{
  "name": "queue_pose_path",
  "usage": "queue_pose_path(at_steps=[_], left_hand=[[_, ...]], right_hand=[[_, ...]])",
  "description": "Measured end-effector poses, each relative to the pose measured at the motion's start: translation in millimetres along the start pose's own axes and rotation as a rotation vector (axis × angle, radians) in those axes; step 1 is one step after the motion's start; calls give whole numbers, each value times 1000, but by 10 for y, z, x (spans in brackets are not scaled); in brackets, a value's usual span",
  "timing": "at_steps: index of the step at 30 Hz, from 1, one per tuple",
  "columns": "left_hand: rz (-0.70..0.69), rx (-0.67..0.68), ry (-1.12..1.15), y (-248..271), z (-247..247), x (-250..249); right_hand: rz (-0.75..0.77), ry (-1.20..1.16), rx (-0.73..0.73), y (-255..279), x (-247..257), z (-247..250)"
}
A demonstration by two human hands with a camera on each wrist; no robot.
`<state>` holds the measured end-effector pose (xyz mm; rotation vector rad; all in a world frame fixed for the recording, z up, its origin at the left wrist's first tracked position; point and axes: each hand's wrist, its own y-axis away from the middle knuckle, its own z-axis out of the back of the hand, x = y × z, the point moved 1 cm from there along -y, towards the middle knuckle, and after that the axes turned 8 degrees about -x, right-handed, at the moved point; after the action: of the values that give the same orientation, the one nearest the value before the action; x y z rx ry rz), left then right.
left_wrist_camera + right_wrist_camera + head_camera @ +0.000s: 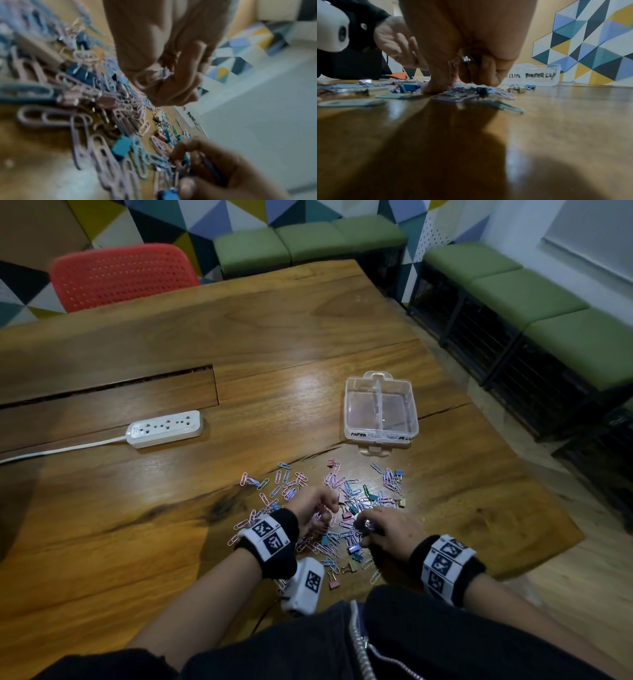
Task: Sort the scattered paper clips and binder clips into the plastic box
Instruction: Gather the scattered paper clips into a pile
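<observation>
While both hands work low in the pile of paper clips (291, 487) and binder clips (349, 511) on the desk (274, 344), the left hand (310, 505) has its grip curled round a small bunch of paper clips. The right hand (390, 527) has fingers curled with fingertips down among the clips, holding a few. Beyond the pile sits the clear plastic box (381, 409), two compartments, its front wall lettered by hand. A white power strip (164, 428) lies well to the left.

White power strip (164, 428) on wooden table (274, 337); red chair (120, 277) behind; green benches (513, 289) along wall.
</observation>
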<state>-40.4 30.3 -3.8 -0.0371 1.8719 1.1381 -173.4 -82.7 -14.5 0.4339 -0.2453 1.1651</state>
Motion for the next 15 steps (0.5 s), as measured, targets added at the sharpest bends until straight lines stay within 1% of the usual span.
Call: queue_pose_path(at_steps=[2,5,7,9,11,15], left_hand=[[-63,-25,-299,27,-25,-7],[-277,-59,-951,29,-47,57],[-357,-115,-1252,40,-34,109],[-408,-127,-1416,62,-29,150],[-424,-105,-1511,60,-25,190],[-448,-119,-1534,36,-24,213]], right_hand=[[0,4,0,-53,1,1],[2,32,41,-102,20,6],[3,49,51,-113,36,16],[-19,27,36,-108,40,41],[-84,-89,18,-108,23,53],[-187,-355,-59,-109,-44,76]])
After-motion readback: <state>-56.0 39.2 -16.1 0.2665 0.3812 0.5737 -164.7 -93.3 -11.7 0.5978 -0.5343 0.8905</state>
